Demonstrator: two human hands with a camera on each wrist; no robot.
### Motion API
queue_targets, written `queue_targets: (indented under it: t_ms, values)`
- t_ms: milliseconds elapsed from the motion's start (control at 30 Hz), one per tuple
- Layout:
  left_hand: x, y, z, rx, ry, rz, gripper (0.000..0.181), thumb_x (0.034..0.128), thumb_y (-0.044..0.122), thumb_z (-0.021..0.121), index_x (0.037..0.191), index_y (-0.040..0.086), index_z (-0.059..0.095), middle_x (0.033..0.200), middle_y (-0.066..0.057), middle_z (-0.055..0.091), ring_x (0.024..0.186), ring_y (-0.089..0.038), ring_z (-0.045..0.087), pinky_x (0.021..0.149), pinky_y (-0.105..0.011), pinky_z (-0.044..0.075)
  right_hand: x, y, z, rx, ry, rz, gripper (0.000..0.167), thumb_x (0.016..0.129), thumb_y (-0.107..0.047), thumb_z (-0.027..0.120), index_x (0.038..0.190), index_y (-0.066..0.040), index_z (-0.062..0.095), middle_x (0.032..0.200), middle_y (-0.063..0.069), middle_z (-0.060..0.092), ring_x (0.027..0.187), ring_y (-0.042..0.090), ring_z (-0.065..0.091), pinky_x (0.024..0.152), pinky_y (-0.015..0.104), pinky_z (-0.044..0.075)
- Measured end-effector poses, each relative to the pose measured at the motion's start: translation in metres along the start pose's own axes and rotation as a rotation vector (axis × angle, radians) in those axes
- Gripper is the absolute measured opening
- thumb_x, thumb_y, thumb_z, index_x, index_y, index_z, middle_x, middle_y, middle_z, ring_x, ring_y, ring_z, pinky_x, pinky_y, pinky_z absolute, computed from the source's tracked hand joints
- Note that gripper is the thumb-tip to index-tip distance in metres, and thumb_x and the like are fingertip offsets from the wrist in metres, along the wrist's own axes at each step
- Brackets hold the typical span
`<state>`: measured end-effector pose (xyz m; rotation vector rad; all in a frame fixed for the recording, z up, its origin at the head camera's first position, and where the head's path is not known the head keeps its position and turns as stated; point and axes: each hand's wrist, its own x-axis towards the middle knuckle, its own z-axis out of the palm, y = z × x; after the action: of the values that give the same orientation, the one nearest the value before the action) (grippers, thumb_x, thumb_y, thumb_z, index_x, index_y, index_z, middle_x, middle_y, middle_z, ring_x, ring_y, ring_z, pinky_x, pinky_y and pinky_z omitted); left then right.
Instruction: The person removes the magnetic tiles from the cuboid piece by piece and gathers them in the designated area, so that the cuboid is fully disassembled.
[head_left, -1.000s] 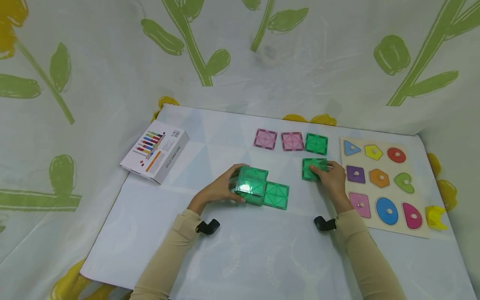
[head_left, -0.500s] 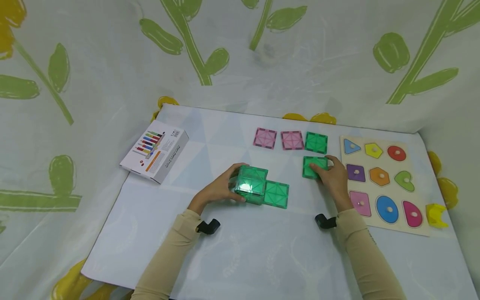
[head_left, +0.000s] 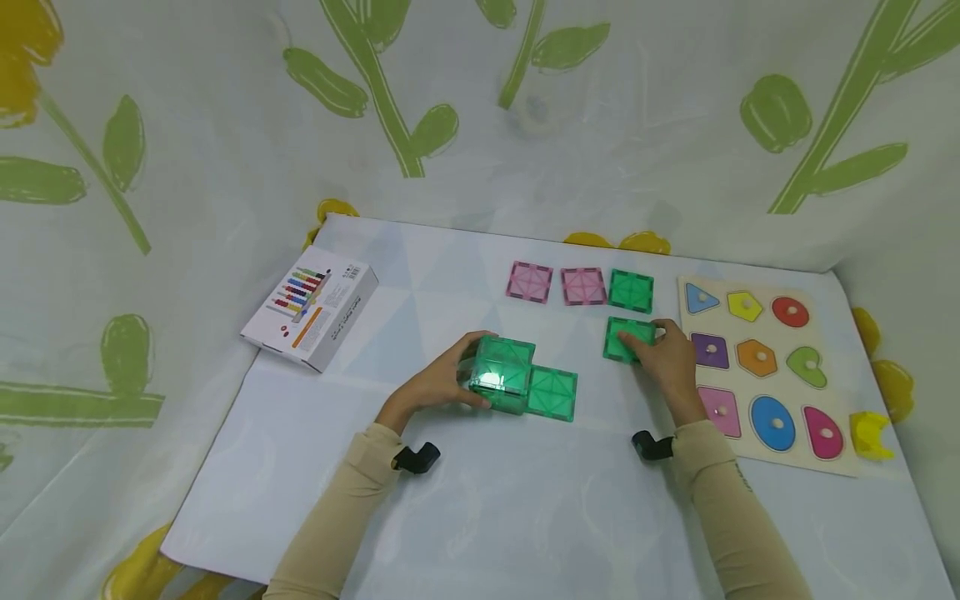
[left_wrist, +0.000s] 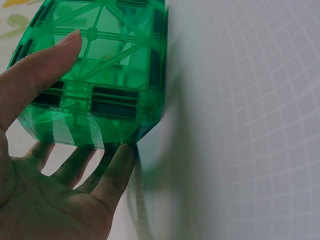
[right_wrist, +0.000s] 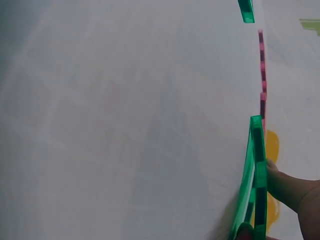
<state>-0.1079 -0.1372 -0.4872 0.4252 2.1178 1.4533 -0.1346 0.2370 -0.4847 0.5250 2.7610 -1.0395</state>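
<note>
My left hand (head_left: 438, 379) grips the left side of a translucent green block of magnetic tiles (head_left: 504, 364). In the left wrist view the thumb lies across one face of that block (left_wrist: 115, 60), the other fingers against an adjoining side. A flat green square tile (head_left: 552, 394) adjoins the block's right side. Further right, my right hand (head_left: 671, 367) pinches another green square magnetic tile (head_left: 617, 342) between thumb and fingers. The right wrist view catches this held tile (right_wrist: 259, 170) edge-on, and whether a second layer lies with it I cannot tell.
Two pink square tiles (head_left: 530, 282) and a green tile (head_left: 631, 291) lie in a row behind the hands. A wooden shape puzzle board (head_left: 765, 375) lies at right, a yellow piece (head_left: 872, 436) beside it. At left sits a white box (head_left: 310, 306) picturing an abacus.
Both hands keep their holds and hardly move. The whole head view shifts slightly.
</note>
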Motion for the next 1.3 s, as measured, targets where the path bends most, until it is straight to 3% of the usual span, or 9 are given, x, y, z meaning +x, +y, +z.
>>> queue_targets:
  t_ms: [267,633,1300]
  values:
    - [0.0,0.0,0.0007,0.0,0.006,0.01,0.108,0.0675,0.01,0.093,0.153,0.032,0.031,0.16,-0.007,0.036,0.153,-0.03,0.027,0.123,-0.063,0.024,-0.0006,0.0021,0.0015,-0.018,0.033,-0.033,0.08,0.09,-0.052,0.07,0.145,0.001,0.047,0.121,0.03,0.063,0.103,0.037,0.059,0.078,0.043,0.053]
    - [-0.0003,0.0013,0.0008,-0.064,-0.009,-0.002,0.109,0.0682,0.004,0.091,0.154,0.029,0.03,0.161,-0.009,0.031,0.153,-0.032,0.025,0.121,-0.057,0.032,0.0024,0.0043,0.0016,-0.118,0.057,-0.097,0.073,0.092,-0.05,0.069,0.14,0.003,0.053,0.106,0.026,0.059,0.093,0.034,0.054,0.067,0.034,0.044]
    - [-0.001,0.0013,0.0012,-0.06,-0.01,0.001,0.108,0.0684,0.004,0.091,0.154,0.029,0.03,0.16,-0.01,0.034,0.152,-0.032,0.028,0.121,-0.057,0.033,0.0003,0.0029,0.0022,-0.123,0.061,-0.071,0.071,0.093,-0.048,0.069,0.14,0.002,0.052,0.104,0.024,0.058,0.093,0.033,0.052,0.068,0.034,0.042]
